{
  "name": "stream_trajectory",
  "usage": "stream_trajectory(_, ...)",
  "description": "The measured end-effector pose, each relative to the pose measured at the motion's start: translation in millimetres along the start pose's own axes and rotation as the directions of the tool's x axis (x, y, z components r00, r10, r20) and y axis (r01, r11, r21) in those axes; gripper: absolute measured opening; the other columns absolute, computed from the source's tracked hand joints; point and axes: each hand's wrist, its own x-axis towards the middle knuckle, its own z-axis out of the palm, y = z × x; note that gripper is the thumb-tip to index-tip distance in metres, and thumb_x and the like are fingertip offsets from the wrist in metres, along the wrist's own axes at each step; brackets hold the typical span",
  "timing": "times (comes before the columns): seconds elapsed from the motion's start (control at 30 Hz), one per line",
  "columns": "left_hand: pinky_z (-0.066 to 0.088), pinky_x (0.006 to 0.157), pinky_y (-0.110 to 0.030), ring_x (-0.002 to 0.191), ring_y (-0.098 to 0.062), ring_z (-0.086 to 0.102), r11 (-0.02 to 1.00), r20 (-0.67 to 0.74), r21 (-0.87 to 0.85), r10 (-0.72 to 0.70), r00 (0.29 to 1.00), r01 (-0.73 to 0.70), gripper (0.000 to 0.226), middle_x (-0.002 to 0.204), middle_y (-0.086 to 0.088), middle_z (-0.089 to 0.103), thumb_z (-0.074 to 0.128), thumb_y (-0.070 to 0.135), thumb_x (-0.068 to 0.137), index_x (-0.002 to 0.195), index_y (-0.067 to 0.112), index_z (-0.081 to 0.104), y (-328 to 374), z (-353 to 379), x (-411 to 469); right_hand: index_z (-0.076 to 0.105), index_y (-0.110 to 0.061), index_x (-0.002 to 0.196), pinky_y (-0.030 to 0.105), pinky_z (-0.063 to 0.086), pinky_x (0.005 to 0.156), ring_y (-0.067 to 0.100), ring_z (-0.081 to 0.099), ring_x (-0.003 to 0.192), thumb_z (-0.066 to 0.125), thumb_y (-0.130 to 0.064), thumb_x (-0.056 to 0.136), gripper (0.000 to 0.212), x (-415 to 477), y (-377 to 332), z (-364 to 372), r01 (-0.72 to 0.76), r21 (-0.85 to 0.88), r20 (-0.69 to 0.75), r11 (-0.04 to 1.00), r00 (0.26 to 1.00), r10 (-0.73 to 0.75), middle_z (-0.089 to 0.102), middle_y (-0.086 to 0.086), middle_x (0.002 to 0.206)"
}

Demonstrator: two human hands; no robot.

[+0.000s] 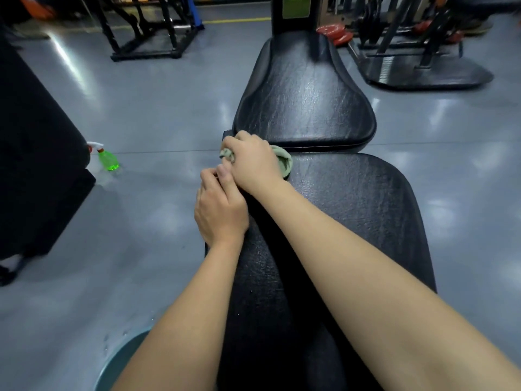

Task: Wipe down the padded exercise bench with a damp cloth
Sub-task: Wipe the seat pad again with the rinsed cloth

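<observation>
Curled tight, the right hand [253,162] grips a bunched green cloth [285,162] and presses it onto the bench. The wad bulges out from under the palm at three o'clock, and a smaller fold shows past the knuckles at nine o'clock. The left hand [220,210] lies just beside it at seven o'clock, on the pad's left edge. Its fingers are bent, but whether they clasp the edge cannot be told.

A glossy grey floor [158,114] surrounds everything. The black padded bench [352,221] runs from six o'clock up the middle of the view, and the cloth sits on its far left corner, right at the gap before the next cushion. That second pad [304,94], narrower toward its far end, continues toward twelve o'clock. A black metal rack [146,52] stands at eleven o'clock. At seven o'clock, by the left forearm, the rim of a bluish basin [124,356] shows. Red weight plates [335,33] lie at one o'clock, and a green spray bottle [107,159] stands on the floor at nine o'clock, well apart from the hands.
</observation>
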Motion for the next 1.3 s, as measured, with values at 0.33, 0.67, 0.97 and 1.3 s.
stream_trajectory(0.33,0.037,0.075,-0.043,0.099,-0.04,0.06,0.999,0.029,0.018,0.026,0.999,-0.026,0.053,0.103,-0.016,0.068,0.017,0.059,0.099,0.108,0.017,0.048,3,-3,-1,0.059,-0.013,0.103,0.045,0.047,0.078,0.037,0.057,0.094,0.066,-0.033,0.08,0.032,-22,32,-31,-0.052,-0.041,-0.049,0.998,0.998,0.05,0.059,0.009,0.102)
stream_trajectory(0.67,0.041,0.078,-0.046,0.099,-0.041,0.059,0.997,0.071,0.069,0.038,0.997,-0.043,0.044,0.102,-0.018,0.065,0.027,0.052,0.105,0.107,0.013,0.048,5,-5,-3,0.06,-0.008,0.101,0.041,0.04,0.082,0.039,0.056,0.095,0.057,-0.021,0.081,0.024,-97,154,-108,-0.359,-0.015,-0.23,0.933,0.909,0.346,0.061,0.016,0.102)
stream_trajectory(0.97,0.045,0.079,-0.051,0.101,-0.042,0.059,0.975,0.042,0.184,0.119,0.992,-0.125,0.055,0.104,-0.019,0.065,0.024,0.058,0.1,0.108,0.009,0.047,8,2,-4,0.058,-0.011,0.115,0.046,0.044,0.091,0.044,0.057,0.106,0.054,-0.027,0.09,0.03,-80,141,-99,-0.597,-0.092,-0.264,0.797,0.786,0.559,0.06,0.021,0.116)
stream_trajectory(1.3,0.044,0.081,-0.049,0.105,-0.039,0.057,0.968,0.059,0.234,0.075,0.995,-0.087,0.026,0.111,-0.015,0.064,0.045,0.032,0.099,0.113,0.011,0.048,8,3,-1,0.063,-0.009,0.103,0.044,0.044,0.082,0.038,0.056,0.097,0.06,-0.021,0.086,0.021,-61,106,-63,-0.354,-0.067,-0.332,0.933,0.89,0.313,0.061,0.013,0.11)
